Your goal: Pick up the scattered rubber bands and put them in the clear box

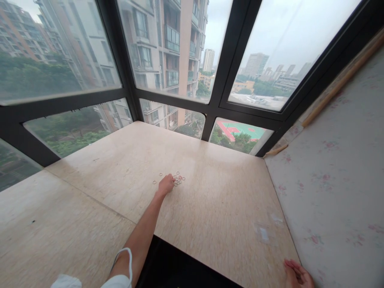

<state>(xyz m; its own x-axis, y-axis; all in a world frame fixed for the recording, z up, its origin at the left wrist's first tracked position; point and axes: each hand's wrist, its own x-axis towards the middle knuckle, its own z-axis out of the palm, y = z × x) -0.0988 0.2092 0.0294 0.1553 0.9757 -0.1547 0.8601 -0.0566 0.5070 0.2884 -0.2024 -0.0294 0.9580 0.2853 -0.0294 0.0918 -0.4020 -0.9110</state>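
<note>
My left hand [167,184] reaches over the stone ledge, its fingers closed and pointing down at a loose pile of small thin rings [179,179]. Whatever the fingertips hold, if anything, is hidden behind the hand. Most of the rings look pale or metallic; one or two are reddish. Two single rings lie apart to the left of the hand, one ring [154,182] nearer and one ring [161,174] farther back. At the lower right, close to the wall, my right hand [297,274] is partly in view, fingers loosely curled and apart from the thumb, with nothing visible in it.
The pale ledge [216,192] runs to dark window frames [216,108]. A flowered wall [336,192] bounds it on the right. Clear plastic pieces [264,234] lie near that wall. A dark area [180,266] lies below the front edge, and a tiny dark speck [33,221] at left.
</note>
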